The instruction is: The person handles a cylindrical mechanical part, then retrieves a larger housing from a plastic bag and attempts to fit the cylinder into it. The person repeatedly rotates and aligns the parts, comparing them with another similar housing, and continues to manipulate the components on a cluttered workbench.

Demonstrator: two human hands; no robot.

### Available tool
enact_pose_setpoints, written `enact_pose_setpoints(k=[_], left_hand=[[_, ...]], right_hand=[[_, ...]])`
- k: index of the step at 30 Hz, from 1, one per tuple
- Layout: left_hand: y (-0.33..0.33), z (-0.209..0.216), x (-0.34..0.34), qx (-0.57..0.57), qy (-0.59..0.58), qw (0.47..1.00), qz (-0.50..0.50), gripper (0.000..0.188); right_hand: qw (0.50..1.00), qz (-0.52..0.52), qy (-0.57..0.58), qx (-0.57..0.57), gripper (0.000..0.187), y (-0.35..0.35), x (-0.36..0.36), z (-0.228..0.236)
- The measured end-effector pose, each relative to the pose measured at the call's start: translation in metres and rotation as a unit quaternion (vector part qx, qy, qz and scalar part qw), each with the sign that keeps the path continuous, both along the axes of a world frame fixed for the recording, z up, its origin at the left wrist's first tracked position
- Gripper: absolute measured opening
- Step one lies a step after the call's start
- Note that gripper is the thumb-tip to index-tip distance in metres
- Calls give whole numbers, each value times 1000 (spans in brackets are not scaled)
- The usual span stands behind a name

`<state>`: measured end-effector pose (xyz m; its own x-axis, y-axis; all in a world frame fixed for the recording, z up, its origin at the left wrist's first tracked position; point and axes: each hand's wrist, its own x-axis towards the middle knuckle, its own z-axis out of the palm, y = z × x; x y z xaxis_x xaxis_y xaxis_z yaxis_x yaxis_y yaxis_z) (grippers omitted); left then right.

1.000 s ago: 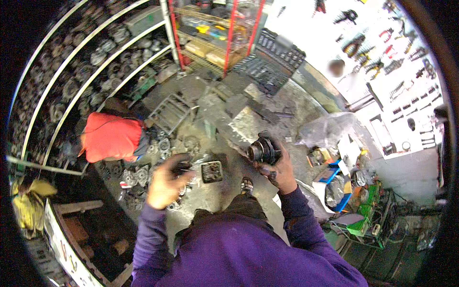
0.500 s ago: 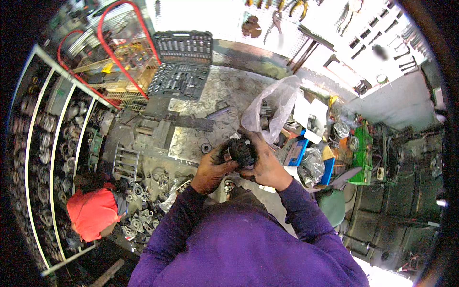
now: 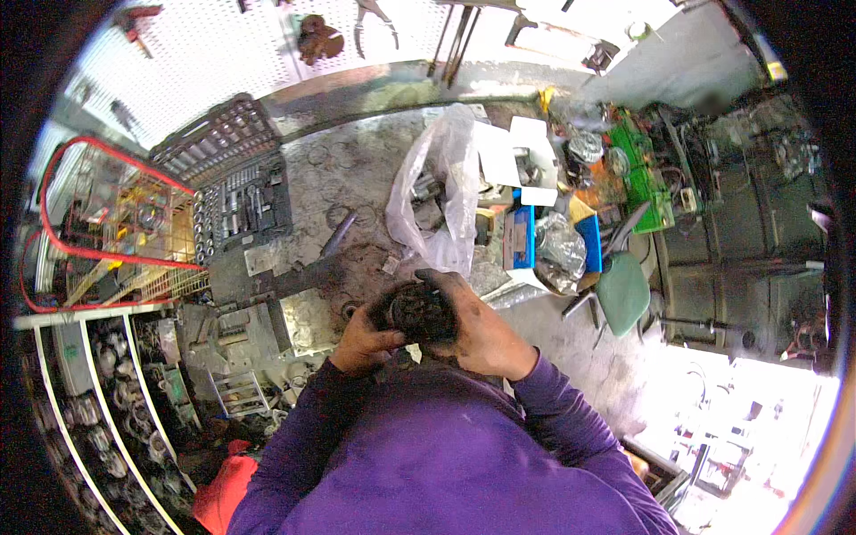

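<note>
In front of my chest I hold a blackened, round, greasy machine part [image 3: 419,312] between both hands; its exact kind I cannot make out. My left hand [image 3: 361,345] is closed round its left side, thumb across the near edge. From the other side my right hand [image 3: 486,332] grips it, with the fingers over the far rim. Beyond them, on the stained workbench [image 3: 312,147], lie a dark rod-like tool [image 3: 339,233] and a clear plastic bag [image 3: 456,152] with metal parts inside.
An opened socket set [image 3: 236,192] lies on the bench at the left, by a red-framed wire rack [image 3: 134,223]. Blue boxes [image 3: 520,239], a white carton [image 3: 535,147] and a green crate [image 3: 644,183] stand to the right, near a green chair [image 3: 622,294]. Someone in red [image 3: 227,486] is at lower left.
My view has swung to the right, so the bench and the socket set appear farther left. Both hands keep hold of the dark part, which now shows more of its face.
</note>
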<state>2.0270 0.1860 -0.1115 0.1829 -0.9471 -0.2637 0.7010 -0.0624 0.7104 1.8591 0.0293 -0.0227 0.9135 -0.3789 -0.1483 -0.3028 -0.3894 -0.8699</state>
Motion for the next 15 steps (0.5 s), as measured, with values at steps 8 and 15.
enact_pose_setpoints(k=[8,15], left_hand=[[-21,-3,21,25,17,999,9,112],[-57,-8,22,20,95,988,121,105]], right_hand=[[996,-17,-26,81,86,-27,1,5],[994,12,4,112,63,-91,-5,-9]])
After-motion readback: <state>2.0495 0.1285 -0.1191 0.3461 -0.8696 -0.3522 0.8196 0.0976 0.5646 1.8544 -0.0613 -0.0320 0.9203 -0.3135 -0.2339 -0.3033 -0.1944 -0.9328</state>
